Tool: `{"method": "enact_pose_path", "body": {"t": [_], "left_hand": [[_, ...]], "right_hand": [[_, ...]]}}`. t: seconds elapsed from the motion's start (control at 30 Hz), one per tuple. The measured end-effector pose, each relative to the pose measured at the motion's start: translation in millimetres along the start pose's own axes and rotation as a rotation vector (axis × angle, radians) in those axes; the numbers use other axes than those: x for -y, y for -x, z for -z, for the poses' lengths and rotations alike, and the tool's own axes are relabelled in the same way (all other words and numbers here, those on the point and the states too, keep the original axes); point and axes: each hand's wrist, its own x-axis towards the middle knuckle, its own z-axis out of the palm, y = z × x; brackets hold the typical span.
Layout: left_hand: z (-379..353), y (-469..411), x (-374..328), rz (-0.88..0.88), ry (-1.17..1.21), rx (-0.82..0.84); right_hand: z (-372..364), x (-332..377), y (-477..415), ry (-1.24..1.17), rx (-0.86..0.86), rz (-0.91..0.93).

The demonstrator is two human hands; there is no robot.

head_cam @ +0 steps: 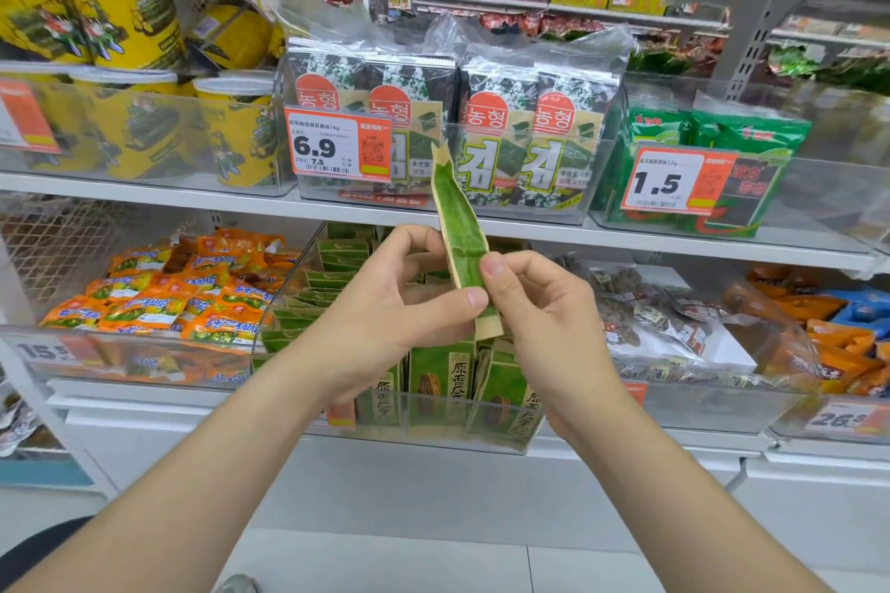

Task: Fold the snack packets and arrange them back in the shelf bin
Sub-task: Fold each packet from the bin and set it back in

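A narrow green snack packet (pixel 456 219) stands nearly upright in front of the shelves, folded lengthwise into a thin strip. My left hand (pixel 385 303) grips its lower part from the left, thumb pressed against it. My right hand (pixel 539 308) pinches the same lower part from the right with thumb and fingers. Below my hands stands a clear shelf bin (pixel 414 424) with several green packets (pixel 443 380) of the same kind, some upright at the front, others stacked behind.
A clear bin of orange packets (pixel 183 294) sits to the left and a bin of clear-bagged snacks (pixel 674 327) to the right. Above are seaweed packs (pixel 457 120), yellow cups (pixel 231 130) and price tags (pixel 337 144). White cabinet fronts run below.
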Motion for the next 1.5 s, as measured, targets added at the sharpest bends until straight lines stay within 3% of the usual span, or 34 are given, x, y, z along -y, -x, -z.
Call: {"method": "enact_pose_path", "body": {"t": [0.5, 0.8, 0.97, 1.1, 1.3, 1.5], "left_hand": [[2, 3, -3, 0.069, 0.023, 0.077], [-10, 4, 4, -0.043, -0.262, -0.009], [-10, 1, 2, 0.017, -0.116, -0.061], [-11, 0, 1, 0.059, -0.108, -0.087], [-13, -2, 8, 0.043, -0.13, -0.129], [-14, -1, 9, -0.018, -0.011, -0.138]], "right_hand": [[7, 2, -3, -0.152, -0.001, -0.293], [6, 3, -1, 0.059, -0.146, -0.023], [7, 9, -6, -0.073, -0.179, -0.072], [6, 9, -1, -0.083, -0.107, -0.097], [6, 1, 0, -0.049, -0.023, 0.003], [8, 1, -3, -0.028, -0.158, 0.027]]}}
